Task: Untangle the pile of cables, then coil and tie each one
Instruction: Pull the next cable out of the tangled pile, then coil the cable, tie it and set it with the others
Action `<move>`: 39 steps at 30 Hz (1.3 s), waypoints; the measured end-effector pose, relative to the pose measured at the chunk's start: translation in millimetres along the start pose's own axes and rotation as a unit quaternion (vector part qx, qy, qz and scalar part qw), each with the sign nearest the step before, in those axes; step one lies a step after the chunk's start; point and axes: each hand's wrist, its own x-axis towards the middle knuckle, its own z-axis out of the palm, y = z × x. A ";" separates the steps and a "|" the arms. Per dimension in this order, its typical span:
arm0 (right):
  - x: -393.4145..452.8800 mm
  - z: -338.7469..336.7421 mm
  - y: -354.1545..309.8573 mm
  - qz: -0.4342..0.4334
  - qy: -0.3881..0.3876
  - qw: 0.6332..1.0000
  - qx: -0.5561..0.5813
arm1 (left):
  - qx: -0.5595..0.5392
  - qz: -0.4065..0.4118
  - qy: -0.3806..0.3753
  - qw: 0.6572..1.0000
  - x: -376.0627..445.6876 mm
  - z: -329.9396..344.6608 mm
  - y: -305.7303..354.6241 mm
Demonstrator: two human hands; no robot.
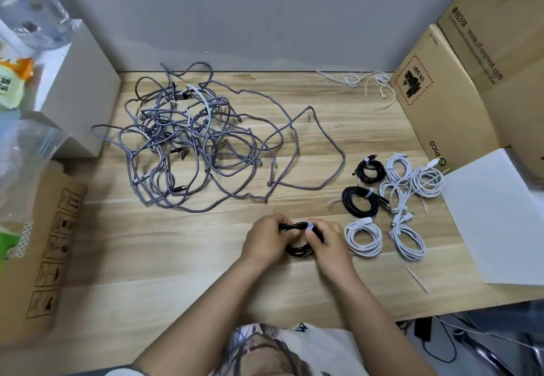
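Note:
A coiled black cable (pixel 298 250) sits between both hands near the front middle of the wooden table (pixel 176 258). My left hand (pixel 266 241) grips the coil's left side. My right hand (pixel 329 243) pinches a white tie (pixel 310 225) wrapped around the coil's top. A tangled pile of grey braided cables (pixel 188 140) with a white cable in it spreads over the table's left and middle. To the right lie several tied coils, white ones (pixel 365 237) and two black ones (pixel 360 200).
Loose white ties (pixel 362 81) lie at the back right. Cardboard boxes (pixel 459 87) stand along the right side and a white box (pixel 500 214) lies below them. A cardboard box (pixel 44 252) and plastic bags (pixel 23 146) crowd the left edge.

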 end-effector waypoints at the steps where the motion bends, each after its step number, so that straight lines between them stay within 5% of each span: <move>1: 2.9 -4.1 3.6 0.020 0.018 0.999 -0.027 | -0.044 -0.008 -0.022 0.999 3.5 6.9 3.5; 5: 11.0 -24.3 10.2 0.070 0.091 0.991 -0.071 | -0.301 -0.076 -0.110 0.944 14.0 20.9 17.7; 9: 17.1 -37.8 17.7 0.047 0.144 0.985 -0.080 | -0.433 -0.110 -0.187 0.875 19.5 25.1 30.1; 13: 18.2 -44.7 15.3 0.066 0.148 0.984 -0.071 | -0.473 -0.108 -0.222 0.846 20.1 31.8 34.0; 20: 5.7 -51.0 -5.7 0.089 0.116 0.981 -0.126 | -0.454 -0.095 -0.264 0.846 15.5 37.2 35.1; 22: -0.9 -53.1 -15.4 0.062 0.109 0.978 -0.167 | -0.429 -0.077 -0.233 0.869 13.0 29.8 32.6; 26: -9.0 -54.3 -42.4 -0.041 0.116 0.969 -0.215 | -0.419 0.003 0.009 0.908 6.3 -10.6 17.8; 32: -1.7 -12.6 -112.5 -0.228 -0.015 0.969 -0.089 | -0.349 0.074 0.313 0.880 0.4 -81.3 -26.6; 35: 9.2 6.5 -149.3 -0.308 -0.031 0.948 -0.072 | -0.245 0.086 0.351 0.900 8.4 -100.8 -44.3; 39: 37.3 32.8 -200.1 -0.334 -0.035 0.941 -0.046 | -0.100 0.114 0.248 0.957 29.9 -113.9 -47.7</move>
